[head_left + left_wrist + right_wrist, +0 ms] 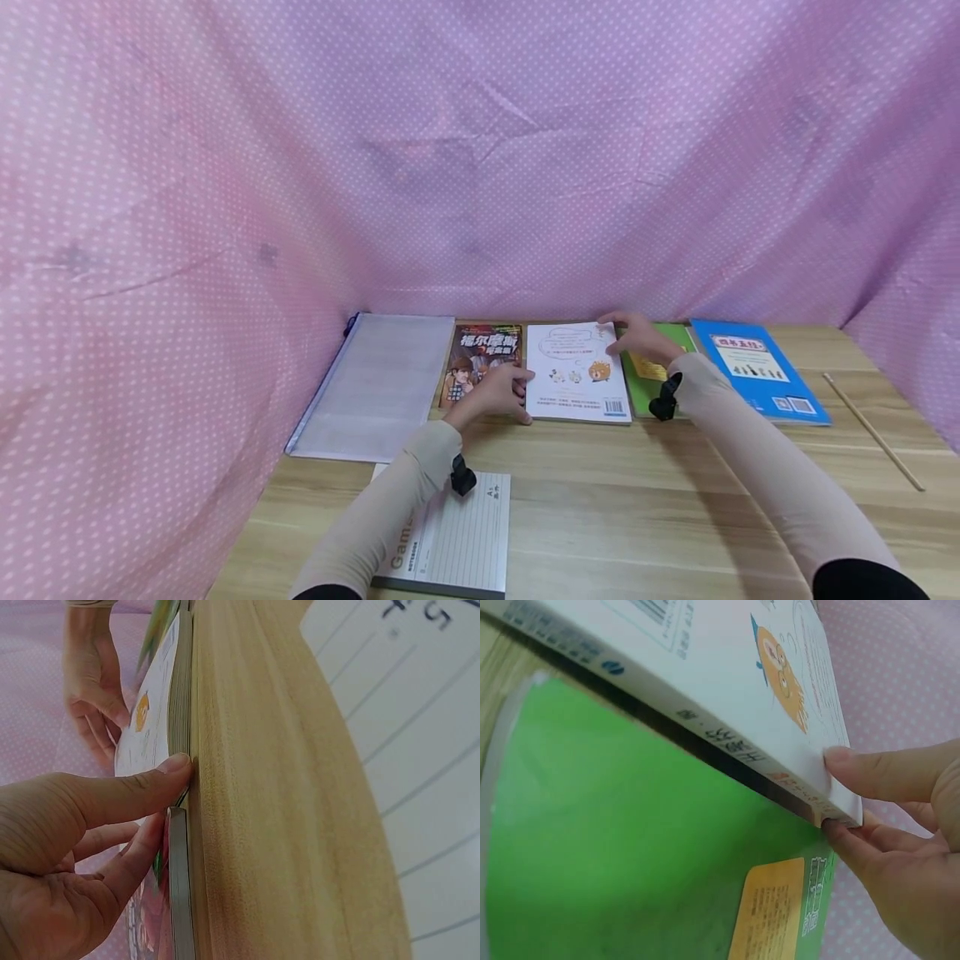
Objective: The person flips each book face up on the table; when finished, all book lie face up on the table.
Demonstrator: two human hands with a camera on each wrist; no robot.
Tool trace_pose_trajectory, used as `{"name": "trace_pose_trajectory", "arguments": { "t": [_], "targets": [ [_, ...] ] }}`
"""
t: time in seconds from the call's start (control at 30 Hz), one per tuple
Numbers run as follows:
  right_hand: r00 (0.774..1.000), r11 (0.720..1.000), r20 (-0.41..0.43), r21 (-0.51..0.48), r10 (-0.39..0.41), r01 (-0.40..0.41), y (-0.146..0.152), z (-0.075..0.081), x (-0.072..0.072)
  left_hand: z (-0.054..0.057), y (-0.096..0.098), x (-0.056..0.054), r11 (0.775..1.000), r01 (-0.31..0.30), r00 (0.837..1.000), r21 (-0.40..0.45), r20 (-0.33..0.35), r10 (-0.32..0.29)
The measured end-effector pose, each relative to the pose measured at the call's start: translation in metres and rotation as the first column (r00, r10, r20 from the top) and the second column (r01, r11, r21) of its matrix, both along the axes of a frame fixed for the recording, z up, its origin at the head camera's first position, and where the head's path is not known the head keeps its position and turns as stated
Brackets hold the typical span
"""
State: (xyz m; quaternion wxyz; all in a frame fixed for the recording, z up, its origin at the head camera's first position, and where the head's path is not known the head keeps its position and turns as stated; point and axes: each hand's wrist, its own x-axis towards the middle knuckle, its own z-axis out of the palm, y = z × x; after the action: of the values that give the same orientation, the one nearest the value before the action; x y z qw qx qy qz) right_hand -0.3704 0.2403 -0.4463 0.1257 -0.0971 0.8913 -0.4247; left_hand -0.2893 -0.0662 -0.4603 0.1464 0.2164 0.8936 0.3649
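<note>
A white book [573, 383] with cartoon animals and a barcode lies between both hands. My left hand [498, 393] touches its left edge, fingers spread; the left wrist view shows the thumb against the corner of its page block. At its upper right corner, my right hand [641, 337] pinches the book, one digit over the cover and another against the spine. To the left, partly behind my left hand, is a dark detective comic book [480, 342]. A green book [630, 825] with a yellow panel lies close to the spine, partly hidden by my right hand in the head view.
At the left lies a whitish zip pouch [375, 375]. A lined notebook [472, 533] sits in front, under my left forearm. Farther right are a blue book [780, 392] and a thin wooden stick [873, 431]. Pink dotted cloth [480, 167] hangs around the wooden table [600, 500].
</note>
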Motion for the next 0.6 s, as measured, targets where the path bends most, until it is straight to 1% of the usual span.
{"name": "trace_pose_trajectory", "arguments": {
  "t": [0.2,0.4,0.6],
  "targets": [
    [1.0,0.999,0.002,-0.044,-0.017,0.017,0.0045,-0.0001,-0.0004,0.0003,0.0,0.0001,1.0,-0.005,1.0,-0.008,0.013,0.005],
    [0.999,0.996,0.031,-0.084,-0.023,0.025,0.0055,0.002,0.0027,0.0019,0.0006,0.0006,1.0,-0.013,0.999,-0.006,0.031,0.013],
    [0.998,0.987,0.052,-0.158,-0.029,0.037,0.0052,0.005,0.003,0.0008,0.0007,0.0004,1.0,-0.003,1.0,-0.001,0.017,0.003]
  ]
}}
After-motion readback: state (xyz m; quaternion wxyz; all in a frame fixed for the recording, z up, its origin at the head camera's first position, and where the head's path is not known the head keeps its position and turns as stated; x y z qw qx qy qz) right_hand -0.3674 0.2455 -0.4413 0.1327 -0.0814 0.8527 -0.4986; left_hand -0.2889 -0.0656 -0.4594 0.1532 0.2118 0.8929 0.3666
